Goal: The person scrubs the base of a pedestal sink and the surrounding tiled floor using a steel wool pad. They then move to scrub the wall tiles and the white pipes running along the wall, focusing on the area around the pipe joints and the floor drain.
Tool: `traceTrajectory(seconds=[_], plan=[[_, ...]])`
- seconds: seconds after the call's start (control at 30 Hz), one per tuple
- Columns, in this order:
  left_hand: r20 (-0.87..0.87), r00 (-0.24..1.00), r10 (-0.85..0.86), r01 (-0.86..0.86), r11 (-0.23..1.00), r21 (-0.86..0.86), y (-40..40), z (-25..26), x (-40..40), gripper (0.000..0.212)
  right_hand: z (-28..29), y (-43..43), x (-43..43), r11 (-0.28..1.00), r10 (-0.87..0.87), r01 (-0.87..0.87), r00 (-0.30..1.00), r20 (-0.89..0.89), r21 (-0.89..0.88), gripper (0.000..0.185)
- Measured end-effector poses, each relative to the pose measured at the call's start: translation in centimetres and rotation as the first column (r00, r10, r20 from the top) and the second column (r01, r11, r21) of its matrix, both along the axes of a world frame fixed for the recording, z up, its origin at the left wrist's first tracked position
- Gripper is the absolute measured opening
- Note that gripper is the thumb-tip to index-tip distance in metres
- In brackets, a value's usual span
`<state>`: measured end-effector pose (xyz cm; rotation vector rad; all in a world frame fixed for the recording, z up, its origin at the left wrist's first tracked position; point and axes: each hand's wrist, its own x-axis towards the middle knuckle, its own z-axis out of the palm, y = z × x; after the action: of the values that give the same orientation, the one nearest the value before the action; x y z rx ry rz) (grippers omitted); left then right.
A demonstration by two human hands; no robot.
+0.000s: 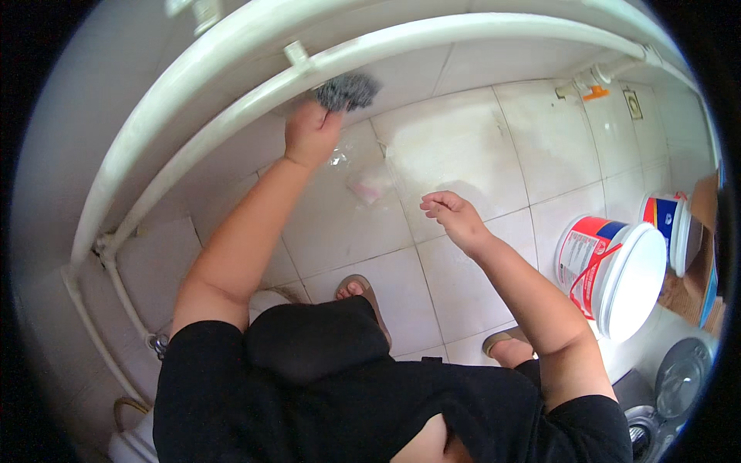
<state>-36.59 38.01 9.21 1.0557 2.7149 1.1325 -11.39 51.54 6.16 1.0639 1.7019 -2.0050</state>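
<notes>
My left hand (312,132) grips a dark grey scrubbing pad (348,91), blurred, close under the lower white plastic pipe (405,39) and in front of the tiled wall. Whether the pad touches pipe or wall, I cannot tell. Over the floor tiles hangs my right hand (454,217), its fingers loosely bent and nothing visible in them. Below my left hand the tiled floor (457,136) looks wet and shiny. A blurred pinkish patch (367,188) shows on it between my hands; what it is stays unclear.
Two white pipes curve along the wall. Far right, a short pipe carries an orange valve handle (596,92), near a floor drain (633,105). Lidded plastic buckets (634,283) stand at my right beside a cardboard box (692,295). A washing machine (683,379) is at lower right.
</notes>
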Motion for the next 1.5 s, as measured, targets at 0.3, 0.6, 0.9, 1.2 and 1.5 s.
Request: traceTrajectory(seconds=[0.3, 0.6, 0.9, 1.2, 1.5], plan=[[0.262, 0.964, -0.04, -0.031, 0.964, 0.263, 11.3, 2.6, 2.2, 0.038, -2.2, 1.8, 4.9, 0.999, 0.04, -0.039, 0.999, -0.015, 0.036, 0.034], [0.332, 0.83, 0.447, -0.383, 0.891, -0.243, 5.4, -10.5, 0.5, 0.039, -0.8, 6.1, 0.2, 0.986, 0.134, -0.113, 0.974, -0.184, 0.122, 0.032], [0.169, 0.891, 0.422, -0.441, 0.892, 0.102, 2.4, 0.8, 2.1, 0.042, -3.3, 9.9, 1.0, 0.999, 0.021, -0.026, 0.993, -0.114, -0.041, 0.029], [-0.023, 0.746, 0.665, -0.59, 0.645, -0.485, -14.0, -14.3, -4.4, 0.037, -6.2, 10.0, 1.7, 0.997, -0.017, 0.015, 0.999, -0.027, -0.081, 0.029], [0.198, 0.975, 0.099, -0.024, 0.936, -0.35, 22.6, -8.3, 7.7, 0.04, -6.1, 10.4, 0.2, 0.992, -0.039, 0.031, 0.997, -0.059, -0.123, 0.028]])
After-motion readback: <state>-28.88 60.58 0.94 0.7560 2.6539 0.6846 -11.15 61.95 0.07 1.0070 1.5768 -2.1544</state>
